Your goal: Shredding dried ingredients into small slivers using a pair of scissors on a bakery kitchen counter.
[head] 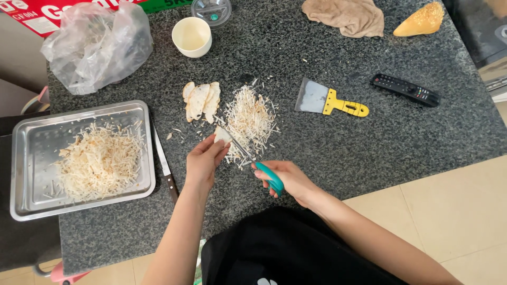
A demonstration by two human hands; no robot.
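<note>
While the left hand (203,161) pinches a pale slice (222,135) over the worktop (369,142) beside the shred pile (249,120), the right hand (288,179) is closed on teal-handled scissors (264,171), blade tips lost against the shreds, jaw gap unclear.
</note>
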